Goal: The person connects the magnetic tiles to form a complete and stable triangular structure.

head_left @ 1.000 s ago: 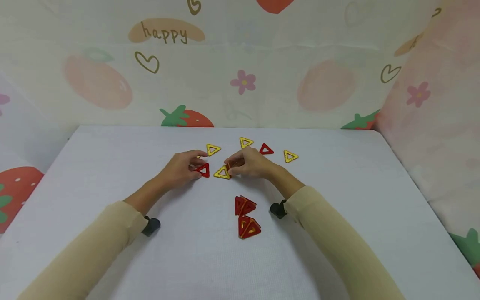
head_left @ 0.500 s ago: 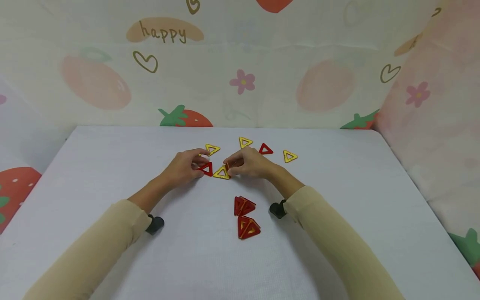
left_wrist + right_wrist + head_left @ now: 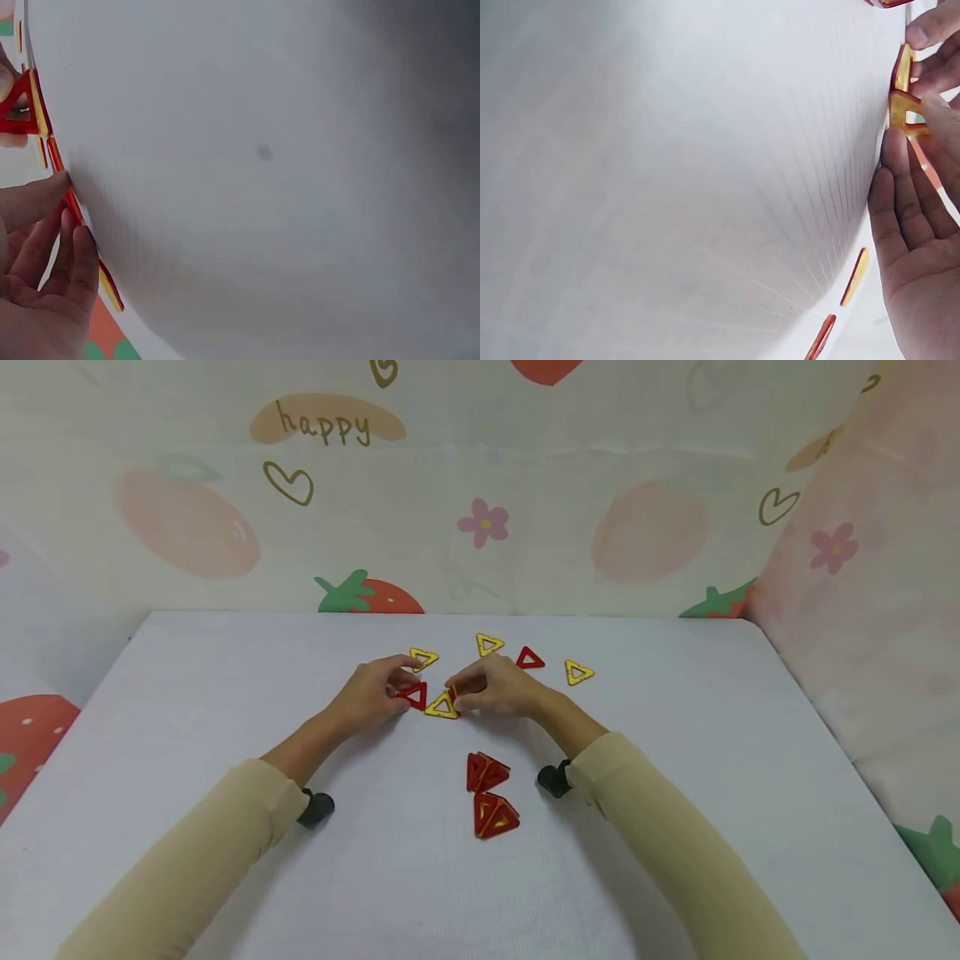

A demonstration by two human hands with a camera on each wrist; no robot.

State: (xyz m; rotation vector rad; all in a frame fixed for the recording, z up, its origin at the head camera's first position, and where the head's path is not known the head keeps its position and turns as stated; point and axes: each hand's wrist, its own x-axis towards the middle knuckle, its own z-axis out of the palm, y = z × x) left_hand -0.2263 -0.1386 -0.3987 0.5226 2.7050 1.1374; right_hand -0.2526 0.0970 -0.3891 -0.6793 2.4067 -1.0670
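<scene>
In the head view my left hand (image 3: 372,695) pinches a red triangular tile (image 3: 423,697) by its left corner, low over the table. That tile's right edge is next to or touching a yellow triangular tile (image 3: 441,716); I cannot tell which. My right hand (image 3: 501,687) holds a raised triangular tile between thumb and fingers at the yellow tile's right side. The raised tile (image 3: 900,112) looks yellow-orange in the right wrist view, while the left wrist view shows a red face (image 3: 16,126). Fingers hide part of both held tiles.
Two folded red tile pieces, one (image 3: 487,771) behind the other (image 3: 497,816), stand nearer on the white table (image 3: 360,877). Farther back lie yellow tiles (image 3: 423,652), (image 3: 479,645), (image 3: 568,672) and a red tile (image 3: 530,666). A patterned cloth (image 3: 540,460) hangs behind.
My left hand has slid right with the red triangular tile, bringing it up close to the yellow one. The right hand stays about where it was.
</scene>
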